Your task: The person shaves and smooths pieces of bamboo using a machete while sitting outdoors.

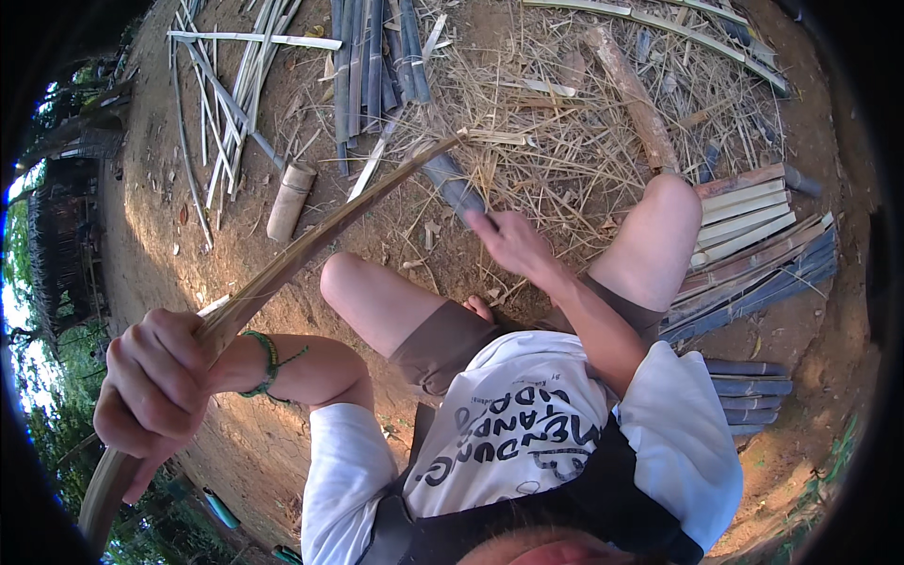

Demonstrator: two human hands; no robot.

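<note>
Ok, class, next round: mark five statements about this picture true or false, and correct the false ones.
1. The left hand grips a long strip. True.
2. The bracelet is on the right wrist. False: the bracelet is on the left wrist.
3. Shavings litter the ground. True.
4. The tube lies right of the log. False: it lies left.
5. The shirt has no print. False: dark lettering marks its front.

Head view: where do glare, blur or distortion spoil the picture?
Head view: bright glare washes out gaps in the foliage at left; the right hand and the gray, blade-like tool it grips look softer than the left hand around its bamboo strip; the fisheye border blacks out all corners.
</note>
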